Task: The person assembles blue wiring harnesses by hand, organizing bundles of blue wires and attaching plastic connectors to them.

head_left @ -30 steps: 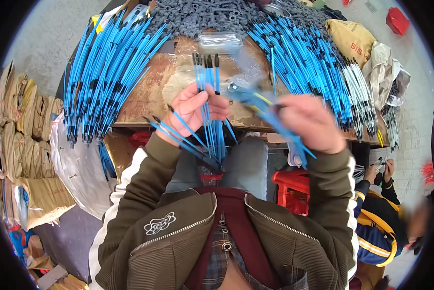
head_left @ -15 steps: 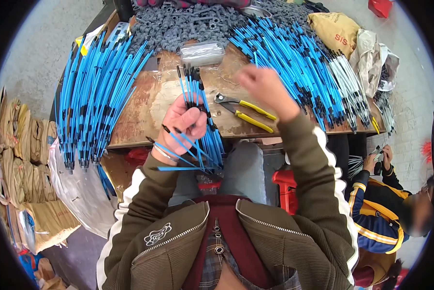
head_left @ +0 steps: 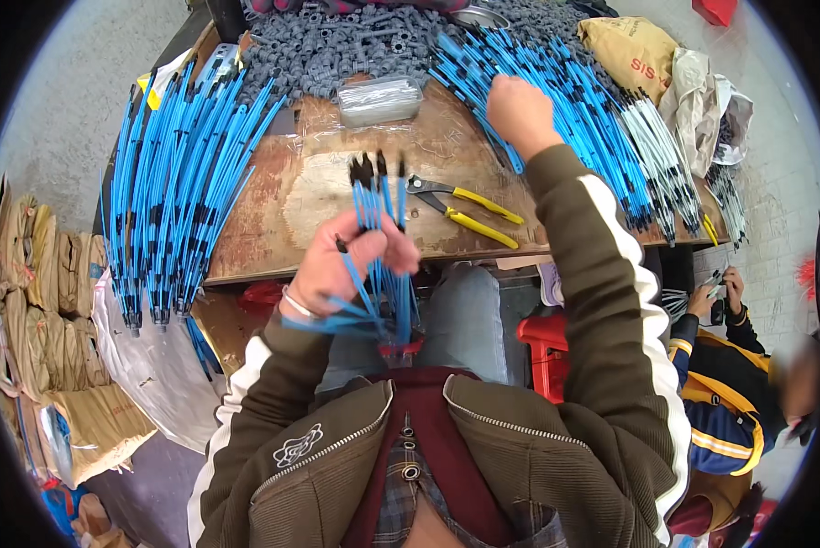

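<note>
My left hand point(head_left: 341, 260) is closed around a bundle of thin blue tubes with black ends point(head_left: 368, 196), raised over the table's front edge. A few more tubes stick out sideways past my wrist, blurred by motion. Farther right and forward, my right hand point(head_left: 521, 111) is curled over the near-left side of a large pile of blue tubes point(head_left: 579, 128). Its fingertips are hidden, so what they grip cannot be made out. Between the hands, yellow-handled pincers point(head_left: 454, 194) lie on the wooden table point(head_left: 310, 196) with their jaws toward the left.
A second pile of blue tubes point(head_left: 177, 183) hangs over the table's left edge. Grey fittings point(head_left: 337, 46) are heaped at the back, behind a clear plastic box point(head_left: 380, 102). White tubes point(head_left: 661, 164) and a sack point(head_left: 627, 53) lie at right. Another person point(head_left: 720, 384) works at lower right.
My right hand has moved forward onto the right pile of blue tubes. The left hand's bundle has dropped slightly toward me, and its tubes have shifted.
</note>
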Action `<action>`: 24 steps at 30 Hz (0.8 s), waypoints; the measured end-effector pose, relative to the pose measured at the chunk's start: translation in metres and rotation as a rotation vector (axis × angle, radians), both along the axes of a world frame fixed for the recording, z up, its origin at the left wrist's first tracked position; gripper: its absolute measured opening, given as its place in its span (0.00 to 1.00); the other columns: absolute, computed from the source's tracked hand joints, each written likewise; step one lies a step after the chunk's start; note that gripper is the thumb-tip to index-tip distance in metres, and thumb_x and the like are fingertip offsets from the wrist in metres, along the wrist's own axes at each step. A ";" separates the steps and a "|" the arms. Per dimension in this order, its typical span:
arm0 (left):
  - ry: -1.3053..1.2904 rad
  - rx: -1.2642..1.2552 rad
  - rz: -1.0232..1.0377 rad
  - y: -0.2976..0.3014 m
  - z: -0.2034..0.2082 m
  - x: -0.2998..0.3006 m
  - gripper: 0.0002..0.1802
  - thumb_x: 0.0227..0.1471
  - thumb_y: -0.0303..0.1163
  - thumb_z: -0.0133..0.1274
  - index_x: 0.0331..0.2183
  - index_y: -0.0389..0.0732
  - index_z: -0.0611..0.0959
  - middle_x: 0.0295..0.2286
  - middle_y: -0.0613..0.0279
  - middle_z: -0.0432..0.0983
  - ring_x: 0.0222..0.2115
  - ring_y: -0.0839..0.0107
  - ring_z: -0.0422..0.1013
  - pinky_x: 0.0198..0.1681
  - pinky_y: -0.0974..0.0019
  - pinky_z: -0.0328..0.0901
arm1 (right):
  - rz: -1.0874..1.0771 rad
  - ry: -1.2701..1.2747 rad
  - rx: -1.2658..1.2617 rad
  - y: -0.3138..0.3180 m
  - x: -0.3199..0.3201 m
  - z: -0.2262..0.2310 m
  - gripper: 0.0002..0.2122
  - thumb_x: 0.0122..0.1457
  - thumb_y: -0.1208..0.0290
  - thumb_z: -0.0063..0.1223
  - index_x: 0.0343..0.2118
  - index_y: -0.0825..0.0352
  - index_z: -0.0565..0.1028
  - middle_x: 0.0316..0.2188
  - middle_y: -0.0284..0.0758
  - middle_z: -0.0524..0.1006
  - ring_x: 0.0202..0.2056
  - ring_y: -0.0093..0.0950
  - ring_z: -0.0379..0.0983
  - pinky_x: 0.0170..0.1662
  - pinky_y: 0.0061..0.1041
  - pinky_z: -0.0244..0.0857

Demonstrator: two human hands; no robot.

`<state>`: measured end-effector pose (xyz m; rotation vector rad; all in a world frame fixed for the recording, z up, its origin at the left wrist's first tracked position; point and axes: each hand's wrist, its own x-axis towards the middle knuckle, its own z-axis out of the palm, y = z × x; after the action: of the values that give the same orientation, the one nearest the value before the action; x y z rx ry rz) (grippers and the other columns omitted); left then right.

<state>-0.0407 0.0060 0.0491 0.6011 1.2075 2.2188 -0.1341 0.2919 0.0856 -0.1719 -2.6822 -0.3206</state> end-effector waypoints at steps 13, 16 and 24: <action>-0.294 0.388 -0.161 -0.004 -0.029 -0.034 0.12 0.52 0.33 0.50 0.38 0.40 0.71 0.33 0.50 0.76 0.32 0.60 0.75 0.33 0.62 0.70 | 0.749 -0.501 -1.350 -0.061 0.136 0.081 0.12 0.60 0.67 0.43 0.36 0.73 0.70 0.17 0.32 0.71 0.16 0.18 0.65 0.20 0.19 0.59; -0.267 0.446 -0.079 0.007 -0.016 -0.024 0.14 0.51 0.33 0.51 0.39 0.40 0.70 0.30 0.53 0.75 0.28 0.62 0.74 0.31 0.64 0.70 | 0.723 -0.188 -0.670 -0.084 0.129 0.026 0.10 0.57 0.69 0.46 0.35 0.72 0.71 0.20 0.38 0.74 0.19 0.25 0.71 0.24 0.25 0.64; -0.251 0.390 0.028 0.010 -0.004 -0.024 0.14 0.51 0.31 0.51 0.40 0.42 0.69 0.21 0.61 0.69 0.18 0.70 0.66 0.21 0.68 0.62 | 0.519 -0.066 -0.613 -0.042 0.039 -0.014 0.07 0.54 0.69 0.48 0.29 0.67 0.73 0.24 0.42 0.75 0.27 0.40 0.72 0.28 0.36 0.66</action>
<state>-0.0644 0.0155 0.0453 0.4339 0.6661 2.4847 -0.0946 0.2501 0.0717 0.3587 -2.6793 0.6643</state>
